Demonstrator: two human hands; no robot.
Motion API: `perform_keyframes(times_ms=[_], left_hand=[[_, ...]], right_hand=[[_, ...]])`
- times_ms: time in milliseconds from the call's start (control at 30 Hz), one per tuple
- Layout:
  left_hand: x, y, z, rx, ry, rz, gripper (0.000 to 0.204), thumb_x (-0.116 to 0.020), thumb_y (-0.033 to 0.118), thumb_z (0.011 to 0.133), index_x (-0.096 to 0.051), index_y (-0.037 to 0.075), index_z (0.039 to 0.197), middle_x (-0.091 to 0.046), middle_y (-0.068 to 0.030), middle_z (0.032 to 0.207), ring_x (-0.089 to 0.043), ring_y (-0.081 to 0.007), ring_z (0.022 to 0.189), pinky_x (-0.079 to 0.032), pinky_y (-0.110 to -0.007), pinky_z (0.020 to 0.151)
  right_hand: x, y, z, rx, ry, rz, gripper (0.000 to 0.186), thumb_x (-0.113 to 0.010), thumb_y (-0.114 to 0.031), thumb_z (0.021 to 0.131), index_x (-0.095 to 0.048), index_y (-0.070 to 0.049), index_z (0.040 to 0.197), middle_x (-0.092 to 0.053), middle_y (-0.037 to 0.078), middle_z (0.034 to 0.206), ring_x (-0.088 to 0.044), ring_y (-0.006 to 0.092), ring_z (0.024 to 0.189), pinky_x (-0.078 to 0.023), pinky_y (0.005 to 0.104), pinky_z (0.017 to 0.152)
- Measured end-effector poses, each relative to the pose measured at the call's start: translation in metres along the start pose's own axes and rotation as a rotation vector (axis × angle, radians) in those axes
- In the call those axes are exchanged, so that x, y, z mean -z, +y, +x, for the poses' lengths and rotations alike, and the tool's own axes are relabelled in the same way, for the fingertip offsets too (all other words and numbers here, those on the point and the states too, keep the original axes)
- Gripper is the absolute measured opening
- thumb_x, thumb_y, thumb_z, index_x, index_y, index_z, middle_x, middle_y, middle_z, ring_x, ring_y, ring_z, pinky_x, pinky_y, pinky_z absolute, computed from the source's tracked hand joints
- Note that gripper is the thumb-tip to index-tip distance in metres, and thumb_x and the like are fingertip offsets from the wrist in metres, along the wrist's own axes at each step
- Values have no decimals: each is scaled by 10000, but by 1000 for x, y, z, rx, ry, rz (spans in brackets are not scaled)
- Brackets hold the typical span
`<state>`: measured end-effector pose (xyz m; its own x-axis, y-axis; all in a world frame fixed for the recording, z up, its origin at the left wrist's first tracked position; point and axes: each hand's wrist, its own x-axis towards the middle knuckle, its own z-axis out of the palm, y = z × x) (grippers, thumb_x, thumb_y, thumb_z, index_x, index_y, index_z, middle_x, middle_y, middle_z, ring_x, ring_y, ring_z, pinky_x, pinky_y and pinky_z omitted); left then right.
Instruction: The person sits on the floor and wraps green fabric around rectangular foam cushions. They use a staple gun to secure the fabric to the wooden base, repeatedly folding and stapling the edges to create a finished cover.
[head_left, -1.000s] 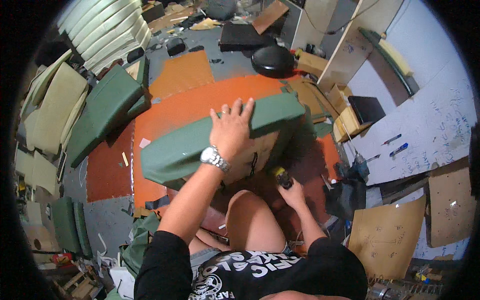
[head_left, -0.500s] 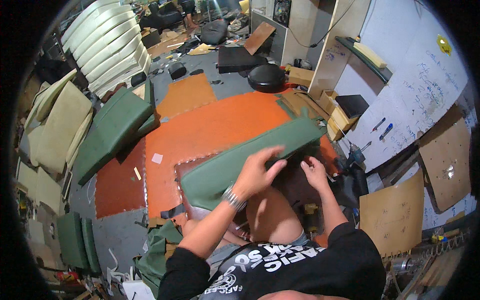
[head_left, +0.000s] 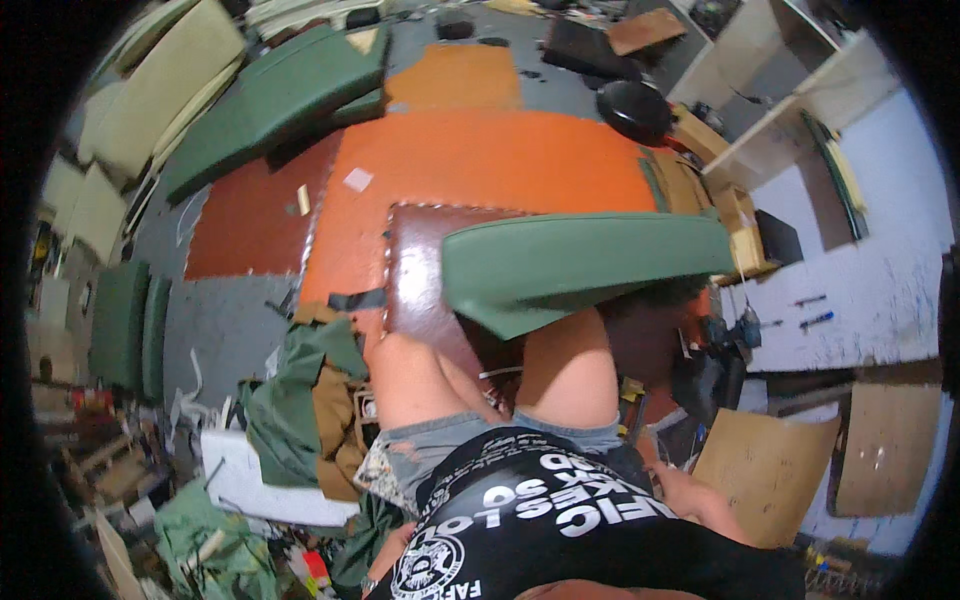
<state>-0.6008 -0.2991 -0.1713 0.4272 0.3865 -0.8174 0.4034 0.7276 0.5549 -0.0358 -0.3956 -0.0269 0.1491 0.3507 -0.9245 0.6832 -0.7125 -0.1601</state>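
Observation:
A long green upholstered piece (head_left: 585,255) lies across a maroon studded sheet (head_left: 415,245) just beyond my bent legs. My right hand (head_left: 672,485) is down beside my right hip, by my shorts, its fingers mostly hidden. My left hand (head_left: 393,548) is low at my left side, largely covered by my black shirt, with part of the watch showing at the wrist. I cannot make out what either hand touches or holds. A small yellow-and-black object (head_left: 630,392) lies beside my right thigh.
Orange matting (head_left: 480,155) covers the floor ahead. Green pads (head_left: 265,100) and cream cushions (head_left: 150,85) are at left, green fabric scraps (head_left: 290,400) beside me. A black round seat (head_left: 632,110), white board (head_left: 865,300), drill (head_left: 745,325) and cardboard pieces (head_left: 760,470) are at right.
Both hands have left the green piece and dropped back to my sides. The piece now lies flatter, farther right in view. The view has shifted downward over my body.

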Motion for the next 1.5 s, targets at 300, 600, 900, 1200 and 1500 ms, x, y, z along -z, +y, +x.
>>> perform_keyframes(times_ms=[300,600,900,1200,1500], left_hand=[[-38,-7,23,-176,422,25,324,-820,181,837,-779,22,1116,-784,-100,878,-696,-145,804,-540,-308,750],[-43,34,35,-298,427,78,322,-828,199,815,-787,30,1087,-777,-152,858,-728,-164,787,-547,-322,736],[-23,39,23,-265,408,143,324,-832,216,809,-788,35,1074,-774,-181,867,-747,-184,797,-555,-337,741],[-3,17,40,-189,362,155,330,-830,232,822,-781,35,1082,-777,-179,913,-750,-204,840,-566,-353,771],[33,163,65,-274,187,890,411,-839,299,848,-757,2,1120,-782,-198,996,-763,-303,940,-585,-414,844]], right_hand=[[-62,24,60,129,330,123,818,-738,-352,932,-362,-144,1628,-693,256,1175,-686,404,1131,-518,458,975],[-71,37,53,166,362,136,794,-656,-354,977,-297,-219,1673,-661,309,1257,-654,449,1213,-490,476,1041],[-83,47,50,317,345,120,778,-574,-355,1022,-233,-295,1718,-630,362,1339,-623,494,1295,-463,494,1107],[-52,34,94,358,223,-191,665,-456,-326,1049,-294,-379,1691,-425,395,1566,-538,495,1407,-430,484,1169],[125,-30,107,497,951,626,757,-738,-394,1000,-437,-48,1602,-664,144,1382,-668,239,1116,-551,397,944]])
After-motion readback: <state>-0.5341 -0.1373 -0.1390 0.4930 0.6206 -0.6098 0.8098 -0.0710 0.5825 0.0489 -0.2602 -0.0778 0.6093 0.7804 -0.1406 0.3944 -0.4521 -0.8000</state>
